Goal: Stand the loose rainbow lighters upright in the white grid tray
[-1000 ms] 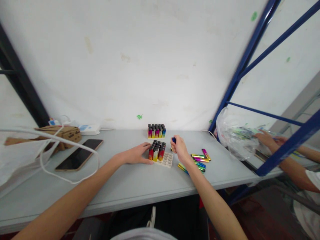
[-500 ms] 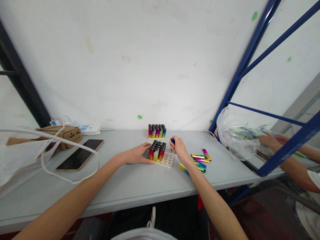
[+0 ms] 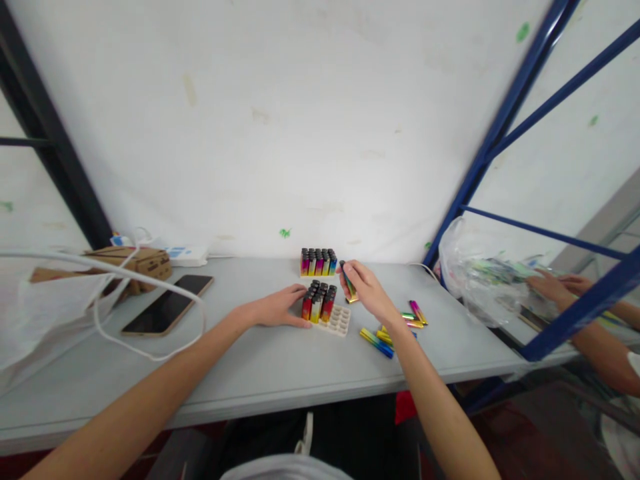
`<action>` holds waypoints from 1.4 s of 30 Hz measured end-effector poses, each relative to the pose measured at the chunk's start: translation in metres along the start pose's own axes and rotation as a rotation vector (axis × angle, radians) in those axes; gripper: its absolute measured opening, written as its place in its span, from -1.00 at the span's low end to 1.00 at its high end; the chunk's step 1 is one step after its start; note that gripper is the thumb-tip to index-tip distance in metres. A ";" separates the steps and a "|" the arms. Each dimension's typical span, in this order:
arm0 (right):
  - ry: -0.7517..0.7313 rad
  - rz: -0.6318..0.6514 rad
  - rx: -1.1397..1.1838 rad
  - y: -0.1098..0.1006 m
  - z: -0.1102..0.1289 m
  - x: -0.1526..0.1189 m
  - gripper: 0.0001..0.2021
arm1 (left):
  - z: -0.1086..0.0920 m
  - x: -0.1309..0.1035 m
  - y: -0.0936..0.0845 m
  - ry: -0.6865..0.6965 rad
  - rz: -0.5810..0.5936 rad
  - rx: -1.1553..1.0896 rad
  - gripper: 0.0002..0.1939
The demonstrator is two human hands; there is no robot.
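Observation:
My right hand (image 3: pixel 367 288) pinches a lighter (image 3: pixel 349 283) with a black top and a shiny gold lower end, tilted above the right side of a white tray (image 3: pixel 340 320). Several lighters (image 3: pixel 319 303) in red and yellow with black tops stand upright in the tray's left part. Bare round holes show on its right. At the tray's left edge, my left hand (image 3: pixel 280 308) grips it, thumb at the front corner and fingers farther back. More loose lighters (image 3: pixel 377 342) lie on the table, partly hidden under my right forearm.
A second block of upright lighters (image 3: pixel 319 262) stands near the wall. On the left are a phone (image 3: pixel 169 307), a cardboard box (image 3: pixel 145 263) and a white cable (image 3: pixel 150 285). A blue metal frame (image 3: pixel 480 160), a plastic bag (image 3: pixel 465 280) and another person's hands (image 3: pixel 550 285) are on the right.
My right hand has turned, so more of the lighter's body now shows below its top. The left hand keeps its place at the tray. The whole view has shifted slightly.

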State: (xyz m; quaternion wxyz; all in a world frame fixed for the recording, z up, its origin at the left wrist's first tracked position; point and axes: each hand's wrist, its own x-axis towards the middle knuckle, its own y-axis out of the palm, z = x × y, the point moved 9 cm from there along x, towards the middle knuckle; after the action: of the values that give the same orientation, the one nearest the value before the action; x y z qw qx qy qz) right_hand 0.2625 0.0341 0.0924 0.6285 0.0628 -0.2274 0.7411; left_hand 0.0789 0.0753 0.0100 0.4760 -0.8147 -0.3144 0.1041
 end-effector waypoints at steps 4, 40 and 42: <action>-0.172 0.063 -0.287 0.002 0.033 -0.012 -0.59 | 0.002 0.000 0.001 -0.004 0.002 -0.014 -0.10; -0.061 0.294 -0.496 0.025 0.004 -0.016 -0.66 | 0.006 0.000 0.003 -0.008 -0.005 0.023 -0.11; -0.064 0.311 -0.472 0.026 0.005 -0.015 -0.63 | 0.005 0.000 0.002 -0.002 -0.006 0.025 -0.12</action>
State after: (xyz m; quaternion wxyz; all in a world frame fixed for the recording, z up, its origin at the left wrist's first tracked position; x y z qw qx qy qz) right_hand 0.2395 0.0155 0.0838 0.4969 -0.0975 -0.4203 0.7530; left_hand 0.0776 0.0784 0.0054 0.4862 -0.8076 -0.3162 0.1074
